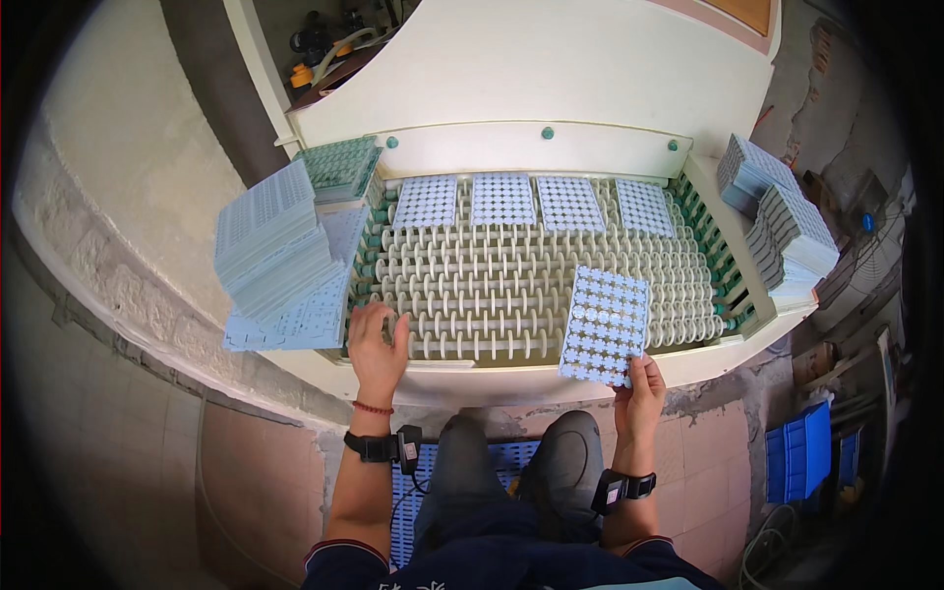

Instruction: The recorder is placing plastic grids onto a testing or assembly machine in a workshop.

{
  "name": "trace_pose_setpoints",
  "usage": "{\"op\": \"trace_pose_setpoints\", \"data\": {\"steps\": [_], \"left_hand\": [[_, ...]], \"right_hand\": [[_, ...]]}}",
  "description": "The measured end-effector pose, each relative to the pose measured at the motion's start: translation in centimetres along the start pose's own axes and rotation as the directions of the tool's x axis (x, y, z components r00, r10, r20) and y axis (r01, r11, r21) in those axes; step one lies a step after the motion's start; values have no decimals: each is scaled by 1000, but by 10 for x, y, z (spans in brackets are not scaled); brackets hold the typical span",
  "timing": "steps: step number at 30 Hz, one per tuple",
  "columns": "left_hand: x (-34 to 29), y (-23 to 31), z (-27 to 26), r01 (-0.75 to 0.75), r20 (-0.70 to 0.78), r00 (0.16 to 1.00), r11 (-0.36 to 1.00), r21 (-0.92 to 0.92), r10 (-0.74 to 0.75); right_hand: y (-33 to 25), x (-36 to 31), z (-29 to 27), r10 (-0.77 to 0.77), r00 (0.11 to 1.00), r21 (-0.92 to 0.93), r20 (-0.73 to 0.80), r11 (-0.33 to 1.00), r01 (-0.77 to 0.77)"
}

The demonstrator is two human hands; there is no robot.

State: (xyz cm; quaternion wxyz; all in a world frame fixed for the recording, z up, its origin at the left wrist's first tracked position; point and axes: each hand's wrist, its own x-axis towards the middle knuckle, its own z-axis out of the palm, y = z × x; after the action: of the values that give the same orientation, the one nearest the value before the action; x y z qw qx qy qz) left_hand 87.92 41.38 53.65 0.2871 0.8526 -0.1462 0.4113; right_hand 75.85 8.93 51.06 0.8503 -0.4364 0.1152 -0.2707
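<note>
My right hand (pixel 641 385) pinches the lower right corner of a pale blue circuit board panel (pixel 607 324) patterned with round pads. The panel is held slightly tilted over the near right part of a roller conveyor (pixel 472 285). My left hand (pixel 377 339) has its fingers apart and holds nothing; it is over the conveyor's near left corner. Several similar panels lie in a row on the far rollers, among them a left panel (pixel 426 202) and a right panel (pixel 644 207). Left of my left hand, a tall fanned stack of panels (pixel 273 231) leans on a flat sheet (pixel 285 323).
Green boards (pixel 339 165) sit behind the left stack. More panel stacks (pixel 795 226) stand on the machine's right ledge. A white machine cover (pixel 531 69) rises behind the rollers. On the floor to the right is a blue bin (pixel 798 452); a blue slatted mat (pixel 405 511) lies underfoot.
</note>
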Motion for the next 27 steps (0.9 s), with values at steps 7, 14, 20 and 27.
{"op": "trace_pose_setpoints", "data": {"steps": [7, 14, 20, 27], "left_hand": [[1, 2, 0, -11, 8, 1000, 1000, -8, 11], [0, 1, 1, -16, -4, 1000, 1000, 3, 16], [1, 3, 0, -6, 2, 1000, 1000, -13, 6], [-2, -1, 2, -9, 15, 1000, 1000, -12, 10]], "right_hand": [[3, 1, -1, 9, 1000, 13, 21, 1000, -9], [3, 2, 0, 18, 999, -4, 30, 1000, -18], [3, 1, 1, 17, 1000, -2, 20, 1000, -17], [0, -1, 8, 31, 999, 1, 9, 1000, -31]]}}
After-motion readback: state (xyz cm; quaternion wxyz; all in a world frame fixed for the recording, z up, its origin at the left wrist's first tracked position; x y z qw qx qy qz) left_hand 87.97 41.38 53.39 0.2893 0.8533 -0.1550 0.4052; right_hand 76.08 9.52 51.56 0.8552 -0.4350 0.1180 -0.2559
